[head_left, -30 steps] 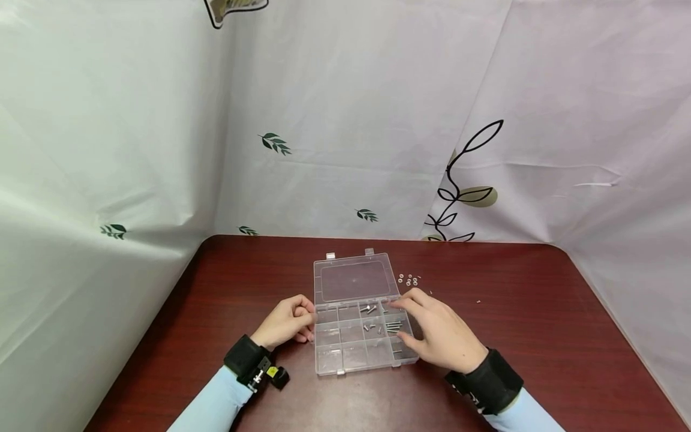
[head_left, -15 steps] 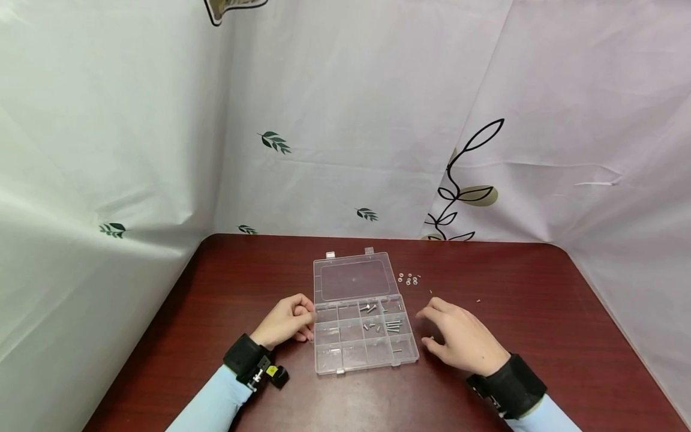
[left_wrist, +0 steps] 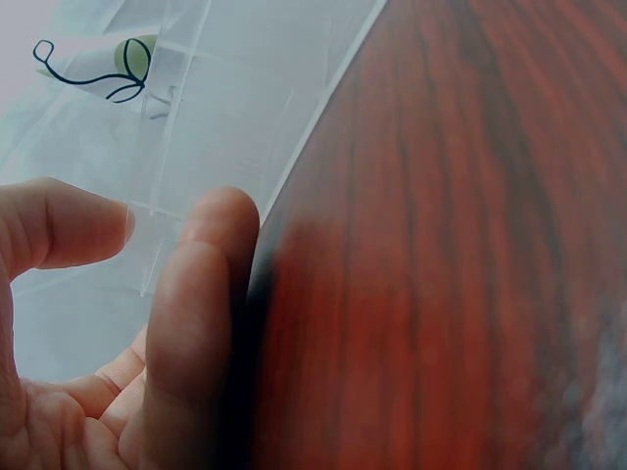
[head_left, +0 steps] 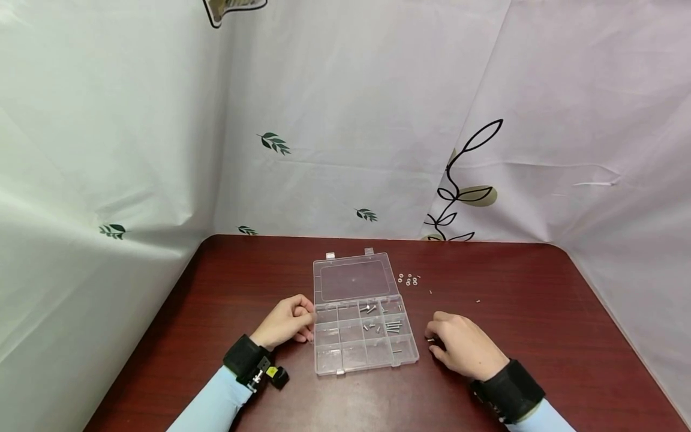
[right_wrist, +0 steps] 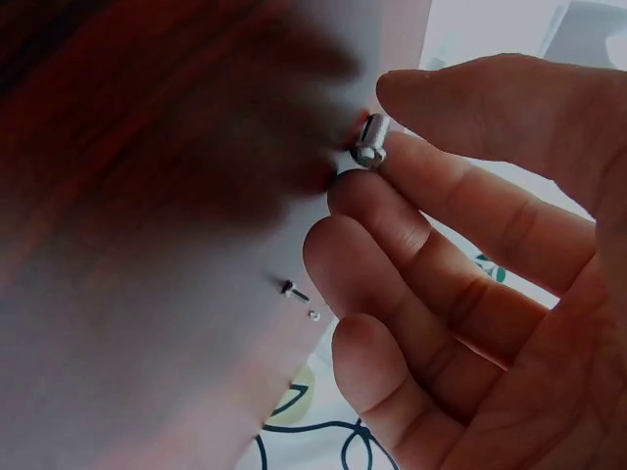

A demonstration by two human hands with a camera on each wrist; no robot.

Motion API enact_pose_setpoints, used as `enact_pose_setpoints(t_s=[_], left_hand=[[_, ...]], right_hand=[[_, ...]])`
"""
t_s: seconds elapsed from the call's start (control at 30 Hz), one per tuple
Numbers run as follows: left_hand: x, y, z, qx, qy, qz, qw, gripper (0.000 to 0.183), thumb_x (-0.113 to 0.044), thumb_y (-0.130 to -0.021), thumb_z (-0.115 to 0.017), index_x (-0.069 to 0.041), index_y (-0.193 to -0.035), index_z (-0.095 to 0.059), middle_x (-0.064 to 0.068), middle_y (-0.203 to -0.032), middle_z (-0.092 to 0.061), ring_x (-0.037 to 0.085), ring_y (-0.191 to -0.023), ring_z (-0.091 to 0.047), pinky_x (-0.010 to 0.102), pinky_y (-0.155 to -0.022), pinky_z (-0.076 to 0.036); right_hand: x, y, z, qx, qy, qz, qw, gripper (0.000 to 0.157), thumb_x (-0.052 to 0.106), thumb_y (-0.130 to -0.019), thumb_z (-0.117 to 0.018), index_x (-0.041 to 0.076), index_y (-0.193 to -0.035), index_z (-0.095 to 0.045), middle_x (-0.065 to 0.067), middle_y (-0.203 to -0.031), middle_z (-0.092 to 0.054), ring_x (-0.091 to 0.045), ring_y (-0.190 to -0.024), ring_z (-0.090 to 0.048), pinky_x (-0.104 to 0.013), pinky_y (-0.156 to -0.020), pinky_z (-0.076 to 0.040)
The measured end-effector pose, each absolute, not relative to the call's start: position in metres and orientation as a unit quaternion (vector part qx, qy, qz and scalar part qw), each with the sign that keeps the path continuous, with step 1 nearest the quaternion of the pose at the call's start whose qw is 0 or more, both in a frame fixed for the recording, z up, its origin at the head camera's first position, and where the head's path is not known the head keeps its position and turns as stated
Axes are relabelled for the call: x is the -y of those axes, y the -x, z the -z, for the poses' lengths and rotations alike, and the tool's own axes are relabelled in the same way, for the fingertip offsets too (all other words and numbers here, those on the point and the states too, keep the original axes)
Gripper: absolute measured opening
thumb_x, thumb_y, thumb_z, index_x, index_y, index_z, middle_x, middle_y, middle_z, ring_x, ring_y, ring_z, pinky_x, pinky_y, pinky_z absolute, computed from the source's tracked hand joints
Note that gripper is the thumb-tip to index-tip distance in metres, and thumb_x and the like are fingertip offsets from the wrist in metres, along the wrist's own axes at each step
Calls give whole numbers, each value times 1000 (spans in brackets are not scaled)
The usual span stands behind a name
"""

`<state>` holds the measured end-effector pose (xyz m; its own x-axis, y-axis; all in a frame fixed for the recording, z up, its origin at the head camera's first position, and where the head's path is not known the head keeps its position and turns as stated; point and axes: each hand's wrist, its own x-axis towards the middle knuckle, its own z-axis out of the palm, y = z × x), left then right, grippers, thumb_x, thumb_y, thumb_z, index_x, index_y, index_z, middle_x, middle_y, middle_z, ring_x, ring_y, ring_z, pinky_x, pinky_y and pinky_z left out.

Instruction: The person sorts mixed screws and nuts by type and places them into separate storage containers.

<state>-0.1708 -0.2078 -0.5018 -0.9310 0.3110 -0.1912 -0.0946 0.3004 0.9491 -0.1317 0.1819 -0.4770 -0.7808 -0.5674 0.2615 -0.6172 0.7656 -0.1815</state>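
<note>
A clear plastic compartment box (head_left: 353, 354) lies on the table with its lid folded back. My left hand (head_left: 286, 321) rests at the box's left edge, fingers loosely bent. In the left wrist view, its fingertips (left_wrist: 223, 211) lie right at the box's side wall, the thumb apart from them. To the right of the box, my right hand (head_left: 466, 345) is low over the table. Its thumb and index finger pinch a small metal screw (right_wrist: 370, 142), while the other fingers are bent beside it. Several screws (head_left: 393, 326) lie in some compartments.
Several small white rings (head_left: 408, 281) sit on the table by the lid's right side. Another small screw (head_left: 477, 301) lies farther right, and a tiny piece (head_left: 430, 292) lies between. A patterned white cloth (head_left: 345, 120) hangs behind the dark red table (head_left: 259, 264).
My right hand has left the box's right compartments and moved right and down to the table, where its fingers have closed around a screw. The left hand and box have stayed put.
</note>
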Motion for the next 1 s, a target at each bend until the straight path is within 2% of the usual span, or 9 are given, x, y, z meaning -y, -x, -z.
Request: enact_pose_setpoints(t_s=[0.3,0.47,0.77,1.0], left_hand=[[207,171,503,-787,-66,-589,173,27,-16,-92,-65,3,-107,-53,14,-73,-63,23,-61,-68,33,-54,-56],[208,172,503,-785,-65,-592,174,28,-17,-91,-65,3,-107,-53,14,-73,-63,23,-61,-68,33,-54,-56],[206,174,505,-784,-63,-591,179,28,-18,-92,-66,2,-107,-53,13,-73,-64,24,-62,-68,33,-55,-56],[208,173,504,-787,-65,-589,175,28,-17,-92,-65,2,-107,-53,13,-72,-64,24,-62,-68,34,-55,-57]], right_hand=[[-179,134,478,937,-311,-123,106,27,9,-66,-74,26,-64,-53,15,-66,-41,-3,-58,-43,-24,-52,-40],[-177,133,479,944,-291,-122,96,29,9,-63,-71,26,-61,-47,16,-63,-38,-2,-55,-37,-23,-51,-36],[-178,132,479,947,-287,-116,83,28,8,-52,-61,25,-59,-40,16,-57,-33,-5,-51,-31,-23,-46,-28],[-182,135,472,951,-267,-132,87,27,9,-55,-59,27,-61,-40,16,-56,-33,-3,-51,-29,-22,-48,-27]])
